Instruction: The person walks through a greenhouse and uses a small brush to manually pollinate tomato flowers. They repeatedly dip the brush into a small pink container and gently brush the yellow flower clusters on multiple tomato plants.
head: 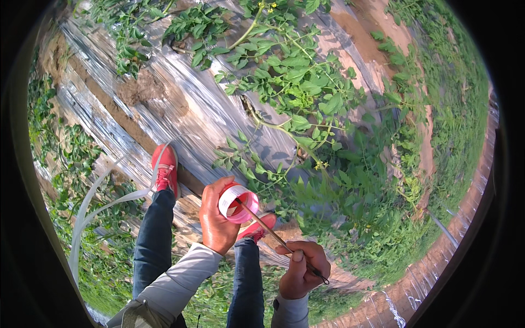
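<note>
My left hand [218,221] grips a small open plastic cup [224,200] that has a pink rim and a printed label. Red liquid shows inside it. A slender brush [268,229] with a brown handle and a wire loop at its end is pinched in my right hand [304,268]. Its tip reaches down into the cup, and the liquid hides the very end. Just beyond the cup grows a tomato plant [301,139] with yellow flowers [321,165] on its stems.
Wrinkled plastic mulch film [197,119] covers the soil around my red shoes [166,164]. A translucent strap [88,209] loops at the left. More tomato plants [197,30] grow ahead, dense rows [455,123] run along the right, and a metal rod [443,229] slants there.
</note>
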Available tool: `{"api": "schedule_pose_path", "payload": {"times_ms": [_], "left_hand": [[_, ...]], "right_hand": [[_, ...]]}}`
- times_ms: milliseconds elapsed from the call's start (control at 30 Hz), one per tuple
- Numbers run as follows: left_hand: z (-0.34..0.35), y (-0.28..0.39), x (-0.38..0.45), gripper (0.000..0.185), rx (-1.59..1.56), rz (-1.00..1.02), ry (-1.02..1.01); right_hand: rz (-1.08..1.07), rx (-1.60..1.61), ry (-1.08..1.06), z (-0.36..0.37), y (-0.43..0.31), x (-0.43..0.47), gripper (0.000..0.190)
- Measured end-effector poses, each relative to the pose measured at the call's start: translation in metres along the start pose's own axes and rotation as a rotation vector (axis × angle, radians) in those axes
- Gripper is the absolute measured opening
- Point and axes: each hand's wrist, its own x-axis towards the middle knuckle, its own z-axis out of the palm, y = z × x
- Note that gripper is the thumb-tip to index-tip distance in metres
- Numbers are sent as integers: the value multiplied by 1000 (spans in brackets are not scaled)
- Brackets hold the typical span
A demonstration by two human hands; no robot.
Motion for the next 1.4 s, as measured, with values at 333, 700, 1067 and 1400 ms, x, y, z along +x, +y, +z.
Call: {"api": "schedule_pose_path", "payload": {"times_ms": [333,700,1067,1400], "left_hand": [[-39,4,33,69,-65,-50,101],[-106,25,94,68,-175,-66,183],[-194,78,132,65,-158,34,171],[-219,149,167,76,-218,32,118]], "right_hand": [[126,165,41,32,-20,22,21],[222,327,68,100,-85,27,20],[283,252,134,144,-180,16,20],[204,646,72,145,-178,53,21]]}}
